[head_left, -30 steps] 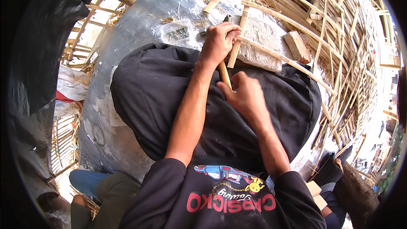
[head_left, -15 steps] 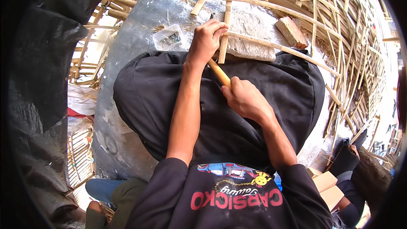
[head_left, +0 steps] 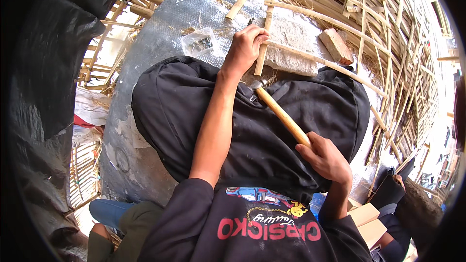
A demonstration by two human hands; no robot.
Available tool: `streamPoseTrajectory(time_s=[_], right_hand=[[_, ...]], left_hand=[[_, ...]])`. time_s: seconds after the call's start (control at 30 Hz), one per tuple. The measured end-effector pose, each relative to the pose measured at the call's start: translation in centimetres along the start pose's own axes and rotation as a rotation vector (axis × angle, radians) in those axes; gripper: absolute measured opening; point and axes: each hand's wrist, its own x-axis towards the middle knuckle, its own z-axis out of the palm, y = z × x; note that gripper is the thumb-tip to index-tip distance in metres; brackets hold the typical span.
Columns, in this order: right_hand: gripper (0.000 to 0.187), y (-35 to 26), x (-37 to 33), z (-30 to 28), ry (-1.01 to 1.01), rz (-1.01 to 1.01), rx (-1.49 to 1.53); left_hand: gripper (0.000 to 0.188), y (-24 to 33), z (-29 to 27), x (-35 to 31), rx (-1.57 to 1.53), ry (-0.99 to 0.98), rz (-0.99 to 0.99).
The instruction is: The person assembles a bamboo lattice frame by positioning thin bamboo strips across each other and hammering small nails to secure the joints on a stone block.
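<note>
While my right hand (head_left: 326,157) wraps its fingers closed around the handle end of a hammer with a pale wooden shaft (head_left: 284,115), its metal head sits over my lap, apart from my left hand (head_left: 244,49). Those left fingers are pinched together at the crossing of a short flat tan bamboo strip (head_left: 260,63) and a long thin one (head_left: 315,59), beside a rough grey block (head_left: 291,51); what their tips grip, I cannot tell.

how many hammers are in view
1: the hammer in the right hand, its head over the lap. A dark tip just beyond the left hand is mostly hidden, so I can't tell whether it's another.
</note>
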Motion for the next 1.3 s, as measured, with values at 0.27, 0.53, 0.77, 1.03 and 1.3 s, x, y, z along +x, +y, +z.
streamPoseTrajectory(time_s=[0.27, 0.53, 0.77, 1.03, 1.3], right_hand=[[0.023, 3.8, -1.3, 0.1, -0.102, 0.206, 0.808], [0.031, 6.0, -4.1, -0.2, 0.037, -0.017, 0.785], [0.039, 5.0, -1.3, 1.8, -0.103, -0.058, 1.194], [0.027, 0.3, 2.2, 4.2, 0.348, -0.294, 0.716], [0.019, -2.1, 5.7, 4.2, 0.274, -0.119, 0.907]], left_hand=[[0.006, -0.2, 0.4, 0.0, -0.032, 0.018, -0.012], [0.007, -0.2, 0.1, -0.1, -0.082, 0.027, -0.091], [0.006, -0.8, 0.2, -0.3, -0.101, 0.045, -0.077], [0.012, -0.8, 0.2, -0.5, -0.106, 0.071, -0.028], [0.007, -0.7, 0.3, -0.4, -0.125, 0.060, -0.113]])
